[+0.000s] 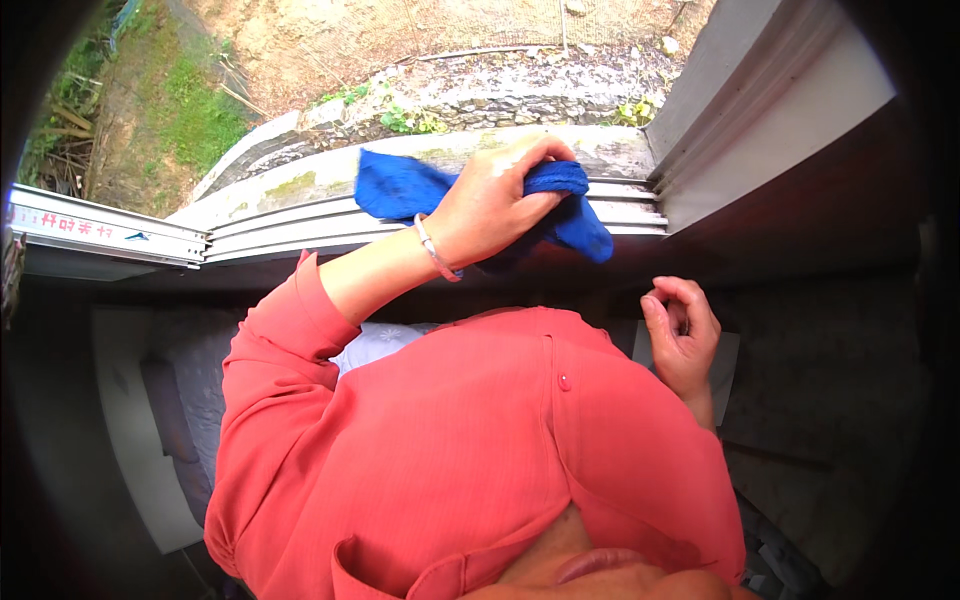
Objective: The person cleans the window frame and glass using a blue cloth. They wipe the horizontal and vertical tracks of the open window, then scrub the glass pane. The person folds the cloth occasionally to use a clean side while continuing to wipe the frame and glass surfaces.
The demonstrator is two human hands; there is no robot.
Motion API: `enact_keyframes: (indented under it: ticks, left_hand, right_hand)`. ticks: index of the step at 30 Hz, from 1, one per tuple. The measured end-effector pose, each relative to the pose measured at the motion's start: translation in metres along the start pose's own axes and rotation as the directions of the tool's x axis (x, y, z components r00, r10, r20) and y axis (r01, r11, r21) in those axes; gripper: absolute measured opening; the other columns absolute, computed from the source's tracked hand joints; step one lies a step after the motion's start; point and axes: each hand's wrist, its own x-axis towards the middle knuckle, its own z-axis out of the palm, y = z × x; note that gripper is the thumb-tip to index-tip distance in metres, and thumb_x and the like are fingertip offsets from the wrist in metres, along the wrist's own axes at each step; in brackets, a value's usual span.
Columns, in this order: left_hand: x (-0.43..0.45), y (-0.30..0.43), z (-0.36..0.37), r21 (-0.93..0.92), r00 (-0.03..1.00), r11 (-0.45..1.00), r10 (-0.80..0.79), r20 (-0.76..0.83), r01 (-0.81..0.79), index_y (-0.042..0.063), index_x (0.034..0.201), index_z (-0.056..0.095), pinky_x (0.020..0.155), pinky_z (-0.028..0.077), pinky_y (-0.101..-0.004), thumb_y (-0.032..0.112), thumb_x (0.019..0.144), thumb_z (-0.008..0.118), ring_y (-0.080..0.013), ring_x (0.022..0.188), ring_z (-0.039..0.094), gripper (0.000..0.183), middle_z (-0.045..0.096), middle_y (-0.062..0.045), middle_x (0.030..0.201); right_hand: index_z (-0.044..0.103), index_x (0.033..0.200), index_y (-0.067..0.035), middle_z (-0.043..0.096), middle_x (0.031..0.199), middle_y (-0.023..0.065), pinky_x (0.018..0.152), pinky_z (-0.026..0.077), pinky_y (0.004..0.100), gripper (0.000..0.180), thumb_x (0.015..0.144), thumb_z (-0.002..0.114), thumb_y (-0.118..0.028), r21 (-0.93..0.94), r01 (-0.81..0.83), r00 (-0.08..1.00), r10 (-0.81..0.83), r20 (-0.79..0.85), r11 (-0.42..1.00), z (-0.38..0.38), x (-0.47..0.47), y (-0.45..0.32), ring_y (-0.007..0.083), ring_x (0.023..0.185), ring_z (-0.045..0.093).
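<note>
A bunched blue cloth [409, 184] is gripped in my left hand [491, 199], which is over the white window track [285, 229]. Part of the cloth spreads to the left along the sill, and another end hangs over the track's inner edge on the right. A bracelet [436, 247] circles my left wrist. My right hand [684, 334] is held up near my right side, below the right end of the track. Its fingers curl loosely with a gap inside, and no object shows in it.
A white window frame post [750, 112] rises at the right. On the left, the sash rail [105, 229] bears printed writing. Beyond the weathered outer ledge [600, 150] are a stone edge and bare ground. Patterned fabric [386, 341] lies below my left arm.
</note>
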Motion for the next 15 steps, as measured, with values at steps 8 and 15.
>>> enact_keyframes:
  ticks: [8,15]
  left_hand:
    - [0.024,0.020,-0.101,-0.106,0.939,0.989,-0.129,-0.319,0.100,0.000,0.105,0.064,0.074,0.050,-0.0198,0.012,0.091,0.062,-0.0082,0.081,0.060,0.019,0.067,-0.003,0.093]
    - [-0.013,0.045,-0.239,0.004,0.603,0.999,0.028,-0.797,-0.042,-0.003,0.101,0.062,0.074,0.047,-0.0240,0.016,0.094,0.053,-0.0112,0.083,0.059,0.021,0.064,-0.005,0.093]
  right_hand:
    - [0.063,0.095,-0.002,0.060,0.077,-0.0020,0.054,0.033,0.0164,0.012,0.084,0.065,0.002,0.109,-0.181,0.981,0.188,-0.055,0.977,-0.026,-0.030,0.028,0.0004,0.060,0.043]
    - [0.062,0.095,-0.001,0.061,0.080,0.0004,0.058,0.040,0.0163,0.011,0.086,0.063,0.003,0.185,-0.089,0.996,0.093,-0.013,0.979,-0.034,-0.034,0.048,0.0035,0.067,0.054]
